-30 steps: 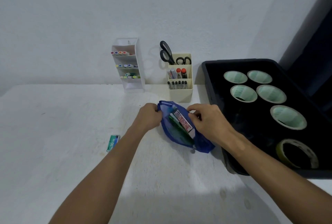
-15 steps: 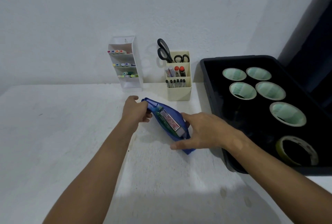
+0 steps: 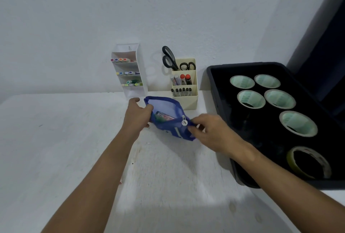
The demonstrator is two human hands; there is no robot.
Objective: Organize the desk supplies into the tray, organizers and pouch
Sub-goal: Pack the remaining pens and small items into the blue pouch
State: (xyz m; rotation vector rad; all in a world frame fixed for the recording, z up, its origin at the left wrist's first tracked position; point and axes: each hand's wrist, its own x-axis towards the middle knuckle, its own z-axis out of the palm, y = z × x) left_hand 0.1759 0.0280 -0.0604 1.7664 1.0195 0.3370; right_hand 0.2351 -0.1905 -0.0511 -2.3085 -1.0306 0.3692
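A white surface (image 3: 56, 158) meets a pale wall (image 3: 74, 17). By the wall stand a white organizer (image 3: 128, 70) and a cream organizer (image 3: 184, 83). Left hand (image 3: 137, 116) and right hand (image 3: 211, 131) fingers pinch the open blue pouch (image 3: 168, 120) mid-surface; the black tray (image 3: 216, 90) holds tape rolls (image 3: 298, 123).

No writing can be read anywhere. The blue mesh zip pouch (image 3: 169, 120) bears a white mark on its front, too blurred to make out, and the small printed box (image 3: 164, 116) inside it shows a label whose print is illegible.
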